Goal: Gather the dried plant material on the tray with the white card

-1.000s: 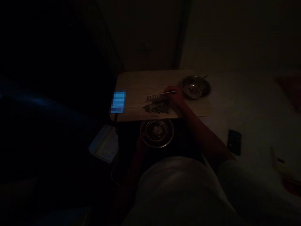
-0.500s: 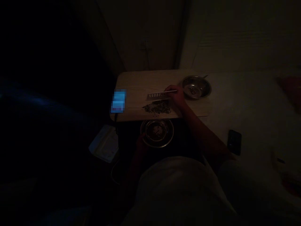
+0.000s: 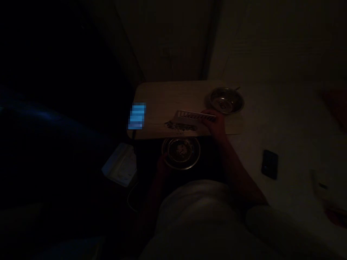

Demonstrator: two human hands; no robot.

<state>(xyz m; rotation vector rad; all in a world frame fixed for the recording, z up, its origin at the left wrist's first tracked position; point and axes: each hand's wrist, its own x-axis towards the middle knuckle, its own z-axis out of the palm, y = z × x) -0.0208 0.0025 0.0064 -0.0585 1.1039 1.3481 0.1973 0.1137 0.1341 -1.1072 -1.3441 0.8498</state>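
Note:
In dim light, my right hand point(image 3: 216, 125) is closed on a flat, pale scraper-like piece point(image 3: 187, 117) with a row of slots along its upper edge. Its lower edge is over a pile of small dark bits point(image 3: 180, 126) on the wooden tabletop point(image 3: 162, 95), partly covering them. Below the table's front edge, my left hand point(image 3: 163, 161) grips the left rim of a round metal bowl point(image 3: 183, 167). Some light and dark matter lies in the bowl's middle. The left fingers are mostly lost in shadow.
A steel bowl point(image 3: 240, 103) with a handle-like end poking over its rim stands at the table's back right. A lit, blurred screen point(image 3: 137, 116) is at the left edge. A dark phone-like object point(image 3: 270, 164) lies to the right, and a pale container point(image 3: 120, 168) sits low left.
My right hand and the slotted piece have moved right and toward me, now overlapping the pile of bits. My left hand and its bowl have stayed in place.

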